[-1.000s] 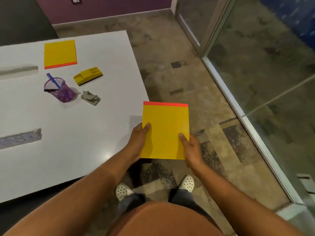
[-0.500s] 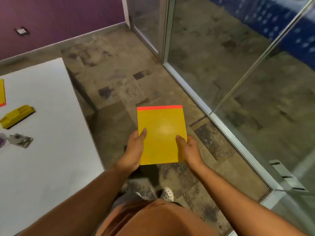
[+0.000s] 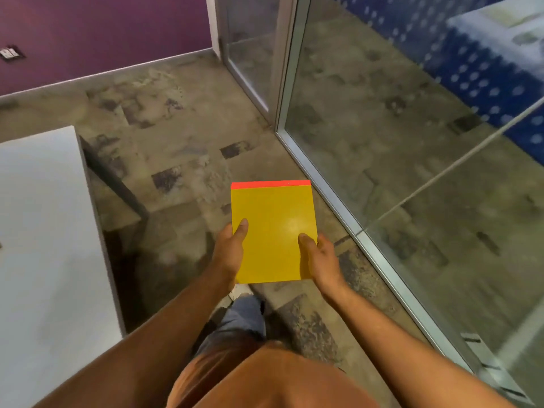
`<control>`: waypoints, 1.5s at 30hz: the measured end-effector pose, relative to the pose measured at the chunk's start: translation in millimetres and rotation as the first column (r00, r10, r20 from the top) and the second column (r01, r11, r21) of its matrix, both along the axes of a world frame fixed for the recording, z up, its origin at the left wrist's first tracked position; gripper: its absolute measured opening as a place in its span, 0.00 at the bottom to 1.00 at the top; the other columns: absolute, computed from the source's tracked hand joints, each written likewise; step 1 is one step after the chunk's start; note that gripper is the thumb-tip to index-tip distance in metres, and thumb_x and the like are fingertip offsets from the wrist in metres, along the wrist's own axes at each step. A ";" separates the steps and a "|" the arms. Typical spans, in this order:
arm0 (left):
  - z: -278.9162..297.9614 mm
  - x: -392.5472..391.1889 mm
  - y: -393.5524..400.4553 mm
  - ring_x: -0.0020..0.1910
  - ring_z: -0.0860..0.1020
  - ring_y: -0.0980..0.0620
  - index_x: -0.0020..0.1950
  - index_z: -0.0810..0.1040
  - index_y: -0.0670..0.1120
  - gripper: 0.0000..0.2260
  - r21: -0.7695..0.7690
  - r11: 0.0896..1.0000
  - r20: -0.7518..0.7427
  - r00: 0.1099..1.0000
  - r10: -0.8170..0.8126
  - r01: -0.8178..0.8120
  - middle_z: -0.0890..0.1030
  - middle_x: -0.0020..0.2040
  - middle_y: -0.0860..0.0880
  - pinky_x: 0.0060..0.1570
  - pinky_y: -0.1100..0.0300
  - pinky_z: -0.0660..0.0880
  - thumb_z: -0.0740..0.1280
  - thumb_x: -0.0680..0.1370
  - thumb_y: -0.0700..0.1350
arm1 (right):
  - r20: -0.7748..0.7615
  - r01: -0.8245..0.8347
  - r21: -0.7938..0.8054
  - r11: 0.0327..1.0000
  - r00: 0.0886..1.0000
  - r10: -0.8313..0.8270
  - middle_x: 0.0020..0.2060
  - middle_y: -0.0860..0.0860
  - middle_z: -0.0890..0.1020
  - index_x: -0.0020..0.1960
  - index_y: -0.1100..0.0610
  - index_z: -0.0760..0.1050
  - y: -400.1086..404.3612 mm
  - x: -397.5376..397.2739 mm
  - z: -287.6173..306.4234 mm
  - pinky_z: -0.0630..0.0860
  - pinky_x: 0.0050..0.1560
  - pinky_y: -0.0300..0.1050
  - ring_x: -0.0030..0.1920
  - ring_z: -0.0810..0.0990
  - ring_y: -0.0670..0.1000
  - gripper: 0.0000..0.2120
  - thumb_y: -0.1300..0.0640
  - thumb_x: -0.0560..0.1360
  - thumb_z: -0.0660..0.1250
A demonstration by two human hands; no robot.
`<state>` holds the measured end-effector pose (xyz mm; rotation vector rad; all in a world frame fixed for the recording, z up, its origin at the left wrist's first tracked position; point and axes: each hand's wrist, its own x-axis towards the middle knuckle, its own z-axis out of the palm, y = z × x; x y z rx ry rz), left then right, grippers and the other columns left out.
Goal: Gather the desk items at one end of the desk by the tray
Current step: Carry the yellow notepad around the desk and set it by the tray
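While both hands grip it, the yellow pad with a red strip along its far edge is carried flat above the floor — off the desk and to the right of it. The left hand holds the pad's left edge with its thumb on top; the right hand holds the lower right edge the same way. The white desk shows only its right-hand corner, well apart from the pad — a glass partition stands to the right.
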<state>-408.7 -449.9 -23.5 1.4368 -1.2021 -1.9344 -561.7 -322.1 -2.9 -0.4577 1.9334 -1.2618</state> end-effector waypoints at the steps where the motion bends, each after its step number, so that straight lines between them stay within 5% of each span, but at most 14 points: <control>1: -0.3 -8.9 -19.3 0.46 0.84 0.69 0.55 0.81 0.58 0.08 -0.005 1.000 0.006 1.000 0.006 -0.006 0.86 0.47 0.66 0.44 0.66 0.79 0.62 0.87 0.52 | -0.004 -0.009 0.004 1.000 1.000 0.010 0.55 0.56 0.86 0.61 0.59 0.79 -20.1 -8.8 2.0 0.79 0.56 0.53 0.55 0.84 0.56 0.09 0.57 0.86 0.63; 5: 7.7 -34.1 -95.1 0.46 0.78 0.77 0.63 0.78 0.58 0.08 -0.018 1.000 -0.018 1.000 0.017 -0.017 0.80 0.49 0.73 0.47 0.71 0.69 0.61 0.88 0.53 | -0.019 -0.010 0.015 1.000 1.000 0.010 0.47 0.49 0.85 0.53 0.55 0.79 -105.2 -37.3 15.0 0.76 0.50 0.48 0.47 0.83 0.47 0.05 0.59 0.85 0.64; 8: 16.3 -47.2 -157.6 0.61 0.80 0.64 0.64 0.79 0.54 0.09 -0.060 0.997 -0.019 0.998 0.055 -0.056 0.83 0.58 0.66 0.58 0.63 0.71 0.60 0.88 0.51 | -0.030 -0.055 0.006 0.998 0.998 0.055 0.54 0.58 0.86 0.59 0.63 0.79 -176.2 -55.2 22.3 0.78 0.58 0.58 0.55 0.84 0.60 0.08 0.60 0.85 0.64; 10: 24.4 -52.8 -195.9 0.71 0.76 0.50 0.71 0.77 0.50 0.14 -0.049 0.995 -0.014 0.996 0.088 -0.088 0.81 0.69 0.54 0.71 0.50 0.71 0.60 0.88 0.52 | -0.029 -0.091 -0.003 0.996 0.995 0.090 0.58 0.63 0.85 0.62 0.66 0.79 -220.7 -63.2 27.4 0.77 0.63 0.64 0.60 0.83 0.66 0.11 0.60 0.85 0.63; 12: 32.6 -55.9 -231.5 0.74 0.75 0.45 0.75 0.75 0.48 0.18 -0.052 0.992 -0.009 0.994 0.112 -0.112 0.78 0.74 0.49 0.76 0.43 0.68 0.60 0.88 0.52 | -0.009 -0.110 -0.028 0.994 0.994 0.110 0.59 0.65 0.84 0.62 0.68 0.78 -260.9 -68.9 29.4 0.76 0.65 0.64 0.62 0.82 0.68 0.12 0.62 0.85 0.62; 16: 34.1 -61.5 -301.4 0.68 0.79 0.42 0.72 0.76 0.47 0.15 -0.040 0.977 -0.054 0.977 0.206 -0.208 0.81 0.69 0.45 0.74 0.37 0.70 0.60 0.88 0.48 | 0.044 -0.163 -0.070 0.984 0.985 0.166 0.60 0.66 0.83 0.63 0.70 0.76 -339.8 -79.3 27.1 0.77 0.65 0.60 0.60 0.82 0.65 0.11 0.65 0.86 0.60; 21: 29.1 -74.7 -390.4 0.67 0.79 0.39 0.73 0.75 0.50 0.16 0.002 0.963 0.012 0.963 0.270 -0.270 0.80 0.70 0.44 0.71 0.32 0.72 0.60 0.88 0.53 | 0.115 -0.230 -0.099 0.968 0.964 0.241 0.57 0.60 0.82 0.62 0.64 0.76 -449.0 -99.9 16.1 0.79 0.55 0.41 0.56 0.81 0.56 0.09 0.65 0.86 0.60; 25: 30.5 -89.7 -470.1 0.63 0.82 0.41 0.70 0.75 0.55 0.12 -0.040 0.948 0.006 0.949 0.316 -0.316 0.82 0.67 0.46 0.63 0.36 0.79 0.60 0.88 0.53 | 0.114 -0.295 -0.075 0.953 0.946 0.302 0.60 0.61 0.84 0.65 0.63 0.78 -544.0 -123.4 9.5 0.77 0.66 0.58 0.60 0.82 0.62 0.11 0.62 0.86 0.62; 28: 41.3 -94.2 -526.2 0.54 0.86 0.50 0.65 0.78 0.57 0.10 -0.038 0.929 0.018 0.930 0.368 -0.367 0.85 0.62 0.51 0.48 0.49 0.83 0.60 0.87 0.55 | 0.128 -0.365 -0.066 0.929 0.920 0.370 0.58 0.59 0.84 0.63 0.56 0.79 -611.7 -135.2 15.9 0.79 0.61 0.58 0.58 0.83 0.60 0.10 0.59 0.86 0.61; 33: 52.1 -89.4 -619.0 0.51 0.85 0.51 0.59 0.79 0.55 0.10 -0.038 0.851 0.042 0.850 0.525 -0.524 0.86 0.54 0.53 0.45 0.55 0.80 0.58 0.89 0.51 | 0.060 -0.543 -0.051 0.838 0.836 0.546 0.58 0.57 0.85 0.64 0.56 0.79 -728.4 -130.9 26.7 0.80 0.60 0.60 0.59 0.83 0.61 0.11 0.56 0.87 0.61; 38: 48.1 -49.6 -695.6 0.60 0.84 0.42 0.73 0.76 0.46 0.16 -0.001 0.739 0.023 0.739 0.674 -0.674 0.85 0.63 0.46 0.60 0.44 0.80 0.58 0.89 0.50 | 0.049 -0.662 -0.044 0.749 0.747 0.663 0.52 0.48 0.87 0.58 0.48 0.81 -835.3 -90.5 23.4 0.81 0.52 0.50 0.53 0.86 0.52 0.09 0.55 0.87 0.62; 41: 31.8 -12.4 -747.2 0.57 0.84 0.50 0.65 0.79 0.50 0.12 -0.004 0.657 0.031 0.657 0.753 -0.754 0.84 0.57 0.52 0.50 0.55 0.79 0.59 0.88 0.52 | 0.052 -0.723 -0.036 0.690 0.688 0.724 0.50 0.45 0.86 0.55 0.47 0.80 -901.0 -51.7 13.6 0.80 0.53 0.50 0.52 0.85 0.53 0.09 0.56 0.86 0.62; 45: 18.3 44.9 -820.1 0.69 0.74 0.50 0.76 0.73 0.50 0.20 -0.013 0.590 0.048 0.589 0.807 -0.807 0.76 0.67 0.55 0.66 0.51 0.70 0.61 0.87 0.57 | 0.028 -0.781 -0.032 0.623 0.623 0.782 0.52 0.48 0.86 0.58 0.48 0.79 -990.5 10.2 12.4 0.81 0.56 0.54 0.55 0.85 0.56 0.08 0.56 0.87 0.62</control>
